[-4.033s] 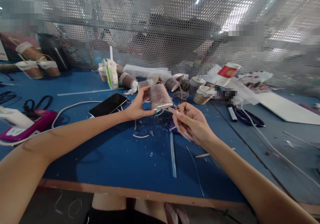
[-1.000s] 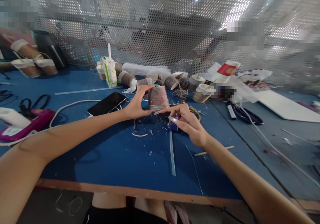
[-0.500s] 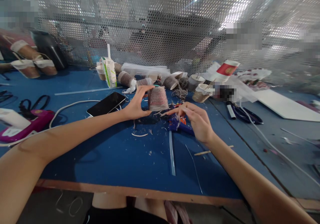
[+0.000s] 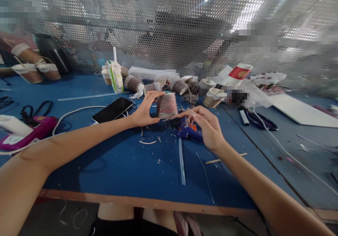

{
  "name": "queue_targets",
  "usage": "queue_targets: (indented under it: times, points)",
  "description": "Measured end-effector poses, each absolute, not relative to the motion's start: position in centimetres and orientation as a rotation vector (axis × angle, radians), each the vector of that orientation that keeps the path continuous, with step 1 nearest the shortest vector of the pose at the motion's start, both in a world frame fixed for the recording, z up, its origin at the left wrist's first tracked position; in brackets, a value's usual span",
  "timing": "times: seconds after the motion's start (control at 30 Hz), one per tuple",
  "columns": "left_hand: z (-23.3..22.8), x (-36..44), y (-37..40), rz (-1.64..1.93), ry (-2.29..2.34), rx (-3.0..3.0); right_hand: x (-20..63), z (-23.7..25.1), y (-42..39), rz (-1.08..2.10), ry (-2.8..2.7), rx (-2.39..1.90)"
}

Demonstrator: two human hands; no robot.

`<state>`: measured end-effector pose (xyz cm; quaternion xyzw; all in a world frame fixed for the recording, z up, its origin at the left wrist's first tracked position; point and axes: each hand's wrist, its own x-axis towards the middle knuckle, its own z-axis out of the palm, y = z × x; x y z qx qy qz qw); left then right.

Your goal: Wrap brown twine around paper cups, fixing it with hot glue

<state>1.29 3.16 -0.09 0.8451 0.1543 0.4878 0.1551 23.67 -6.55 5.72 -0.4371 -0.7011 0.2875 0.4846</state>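
Note:
My left hand (image 4: 146, 110) grips a small cup wound with brown and reddish string (image 4: 168, 106) by its left side, thumb below and fingers above. The cup is held just over the table. My right hand (image 4: 207, 125) reaches in from the right, its index fingertip at the cup's lower right edge. Its other fingers are curled and the thumb lies close to the index finger; whether a thread is between them I cannot make out. Under the right hand lies a blue glue gun (image 4: 188, 131) with an orange trigger, partly hidden.
A phone (image 4: 113, 110) lies left of the cup. String-wrapped cups (image 4: 133, 84), a drink carton (image 4: 115, 76) and tangled yarn (image 4: 190, 96) stand behind. A clear glue stick (image 4: 182, 162), a wooden stick (image 4: 225, 158) and scraps lie in front. A purple power strip (image 4: 29, 132) is at left.
The cup has shifted slightly down in my left hand's grip. My right index fingertip has risen a little to meet the cup's lower right edge.

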Motion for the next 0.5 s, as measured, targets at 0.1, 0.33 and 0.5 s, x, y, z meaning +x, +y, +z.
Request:
queue_targets:
  times: [0.1,0.33,0.5]
  points:
    - [-0.07,1.29,3.02,1.394,0.461,2.405,24.11,5.6,-6.44,0.62,-1.648,-0.959]
    - [0.01,1.42,2.96,1.392,0.454,2.396,23.69,5.87,-7.25,0.461,-2.038,-0.989]
    - [0.04,1.33,2.94,1.37,0.493,2.364,23.58,5.97,-7.1,0.569,-1.881,-1.042]
